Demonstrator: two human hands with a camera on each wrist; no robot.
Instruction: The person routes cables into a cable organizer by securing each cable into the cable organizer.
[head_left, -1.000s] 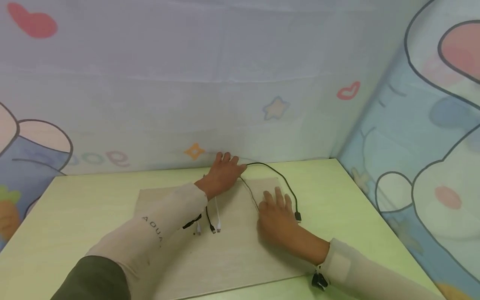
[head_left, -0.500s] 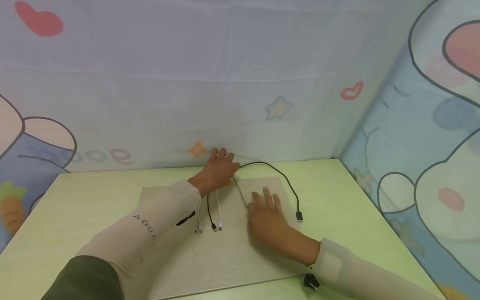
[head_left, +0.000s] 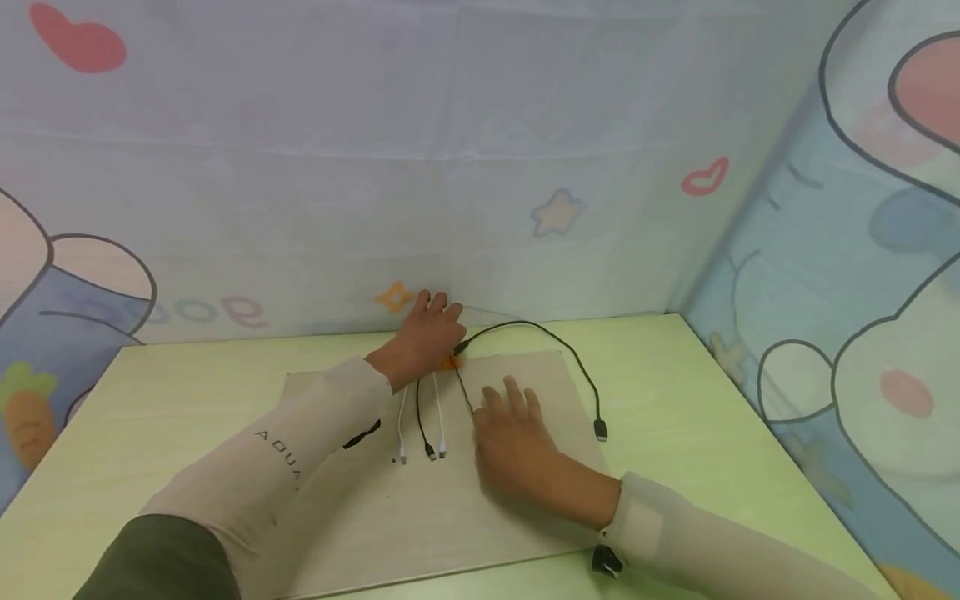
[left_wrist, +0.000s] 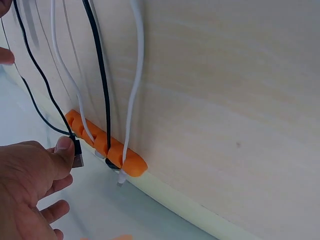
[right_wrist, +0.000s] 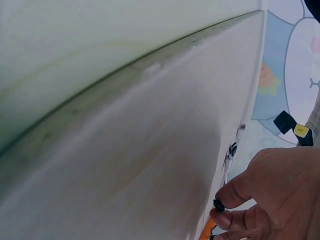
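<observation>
My left hand (head_left: 423, 337) reaches to the back edge of the board and pinches a black USB plug (left_wrist: 76, 147) between thumb and finger, beside the orange cable clip (left_wrist: 102, 140). Two white cables (left_wrist: 136, 65) and a black cable (left_wrist: 102, 75) sit in the clip's slots. My right hand (head_left: 517, 454) is low over the board and pinches a small black cable end (right_wrist: 218, 205). From it a thin strand (head_left: 462, 387) runs up toward the clip. Another black length (head_left: 551, 340) arcs from the left fingers to a black plug (head_left: 601, 430) at right.
A beige board (head_left: 420, 533) lies on the pale yellow table (head_left: 697, 417). The white and black cable ends (head_left: 430, 452) hang forward over it. A printed cloth wall (head_left: 315, 167) stands right behind the table, another at the right side.
Both hands have shifted left in the head view, the right one farther. The orange clip and a black plug beside the left hand have come into sight there.
</observation>
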